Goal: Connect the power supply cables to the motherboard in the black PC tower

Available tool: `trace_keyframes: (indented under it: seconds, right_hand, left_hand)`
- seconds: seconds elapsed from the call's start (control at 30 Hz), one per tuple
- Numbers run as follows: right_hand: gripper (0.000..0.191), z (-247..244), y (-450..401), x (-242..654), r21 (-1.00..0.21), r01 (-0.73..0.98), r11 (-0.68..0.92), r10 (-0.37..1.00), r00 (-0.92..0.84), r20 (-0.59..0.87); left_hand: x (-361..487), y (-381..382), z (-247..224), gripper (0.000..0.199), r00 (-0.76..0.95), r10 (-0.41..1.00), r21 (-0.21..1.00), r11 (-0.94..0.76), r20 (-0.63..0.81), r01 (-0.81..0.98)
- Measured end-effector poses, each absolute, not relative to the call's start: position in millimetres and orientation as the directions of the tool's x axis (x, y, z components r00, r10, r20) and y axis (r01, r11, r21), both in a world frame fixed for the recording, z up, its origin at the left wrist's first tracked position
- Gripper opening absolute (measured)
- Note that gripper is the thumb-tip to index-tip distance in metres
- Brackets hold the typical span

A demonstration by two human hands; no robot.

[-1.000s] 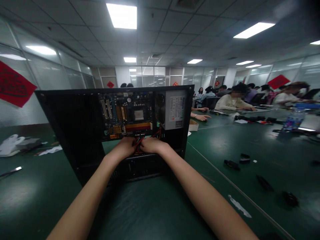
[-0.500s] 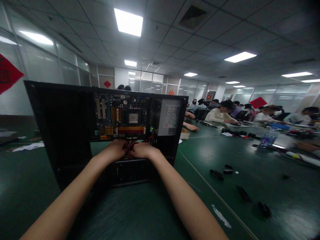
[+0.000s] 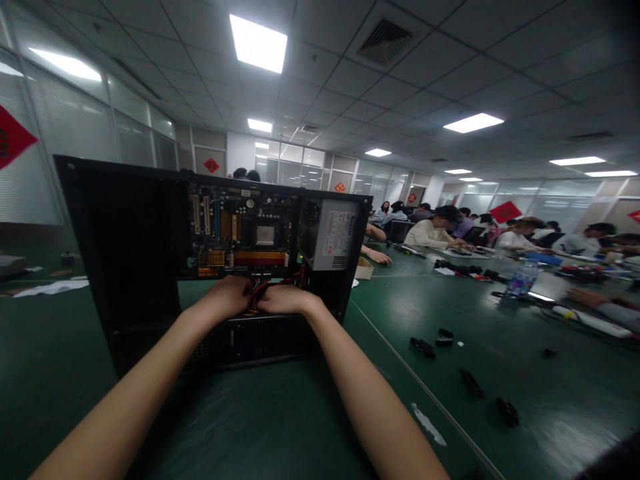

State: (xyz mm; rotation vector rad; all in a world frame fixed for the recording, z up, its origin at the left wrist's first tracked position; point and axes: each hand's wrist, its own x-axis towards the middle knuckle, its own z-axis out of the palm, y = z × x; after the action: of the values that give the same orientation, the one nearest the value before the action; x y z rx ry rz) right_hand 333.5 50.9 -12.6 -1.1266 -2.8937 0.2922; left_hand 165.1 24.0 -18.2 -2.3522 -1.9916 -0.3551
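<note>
Two hands in use: left hand (image 3: 232, 295) and right hand (image 3: 283, 299) are holding the cable bundle (image 3: 257, 291) below the motherboard (image 3: 245, 227), inside the case (image 3: 135, 247), fingers curled closed, partly hidden. It is probably weighing little, flexing softly; gathering several strands should be sparing thin ones.

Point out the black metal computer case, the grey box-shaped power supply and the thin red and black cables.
Black metal computer case (image 3: 135, 247): head view, on its bare inner panel.
Grey box-shaped power supply (image 3: 336, 235): head view, on its labelled side.
Thin red and black cables (image 3: 258, 291): head view, on a visible stretch.
</note>
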Motion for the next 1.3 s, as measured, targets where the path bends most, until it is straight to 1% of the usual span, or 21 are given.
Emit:
trace_keyframes:
  seconds: [0.13, 0.2, 0.33, 0.53, 0.6, 0.73, 0.97, 1.1, 1.2, 1.3]
  right_hand:
    - [0.042, -11, 48, 334, -0.24, 0.661, 0.711, 0.669, -0.741, -0.06]
    - [0.041, -13, 48, 334, -0.261, 0.656, 0.708, 0.668, -0.742, -0.05]
    - [0.038, -17, 48, 333, -0.292, 0.634, 0.716, 0.666, -0.746, 0.014]
    - [0.037, -21, 50, 333, -0.28, 0.646, 0.71, 0.683, -0.729, 0.05]
    - [0.036, -22, 50, 333, -0.276, 0.654, 0.704, 0.691, -0.721, 0.054]
    - [0.029, -23, 51, 334, -0.313, 0.635, 0.707, 0.685, -0.724, 0.077]
    - [0.029, -26, 52, 335, -0.331, 0.609, 0.721, 0.669, -0.735, 0.105]
    - [0.031, -28, 56, 336, -0.333, 0.586, 0.739, 0.648, -0.754, 0.111]
    - [0.032, -28, 56, 337, -0.322, 0.599, 0.734, 0.655, -0.75, 0.098]
    - [0.033, -26, 54, 338, -0.323, 0.612, 0.722, 0.666, -0.741, 0.083]
  left_hand:
    - [165, 23, -19, 0.028, 0.165, 0.967, 0.171, -0.199, 0.196, 0.965]
    - [165, 21, -17, 0.027, 0.166, 0.967, 0.162, -0.199, 0.195, 0.966]
    - [166, 16, -15, 0.029, 0.157, 0.964, 0.118, -0.185, 0.213, 0.976]
    - [168, 14, -13, 0.03, 0.141, 0.969, 0.11, -0.166, 0.203, 0.98]
    - [168, 15, -15, 0.028, 0.152, 0.968, 0.129, -0.18, 0.199, 0.975]
    - [166, 20, -19, 0.024, 0.163, 0.965, 0.181, -0.201, 0.204, 0.963]
    - [165, 23, -20, 0.027, 0.158, 0.967, 0.244, -0.205, 0.199, 0.948]
    - [164, 26, -22, 0.028, 0.167, 0.968, 0.227, -0.208, 0.189, 0.951]
    - [165, 27, -23, 0.028, 0.181, 0.965, 0.195, -0.218, 0.19, 0.956]
    - [166, 25, -21, 0.028, 0.176, 0.966, 0.197, -0.213, 0.19, 0.957]
